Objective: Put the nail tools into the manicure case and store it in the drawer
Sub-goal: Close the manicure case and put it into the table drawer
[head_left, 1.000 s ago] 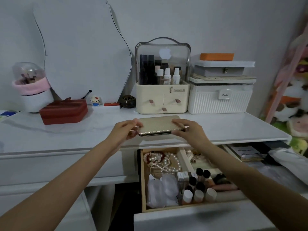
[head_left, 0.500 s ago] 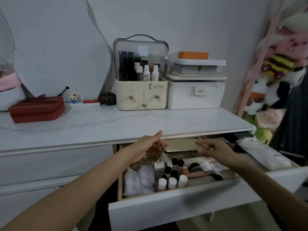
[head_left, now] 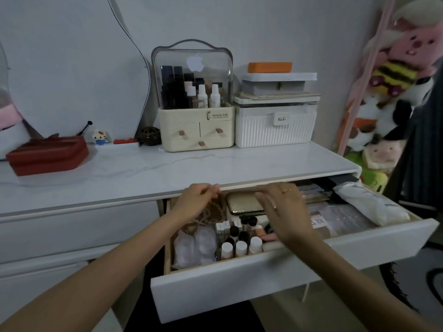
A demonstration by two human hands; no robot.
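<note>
The gold textured manicure case (head_left: 243, 202) lies closed and flat at the back of the open white drawer (head_left: 275, 281), just under the tabletop's front edge. My right hand (head_left: 284, 208) covers its right end, fingers over the far edge and thumb near the front edge. My left hand (head_left: 197, 200) hovers just left of the case above a pile of beads, fingers loosely curled, holding nothing and not touching the case. No loose nail tools are in sight.
In front of the case stand several small bottles (head_left: 239, 246); a clear pouch (head_left: 195, 245) lies to their left. Papers and a white packet (head_left: 369, 204) fill the drawer's right side. On the tabletop (head_left: 167, 173) are a red box (head_left: 48, 155), a cosmetics organiser (head_left: 195, 116) and white boxes (head_left: 275, 125).
The case went from the tabletop edge down into the drawer and now rests there. My left hand has come off it; my right hand stays on its right end. The view shifted right.
</note>
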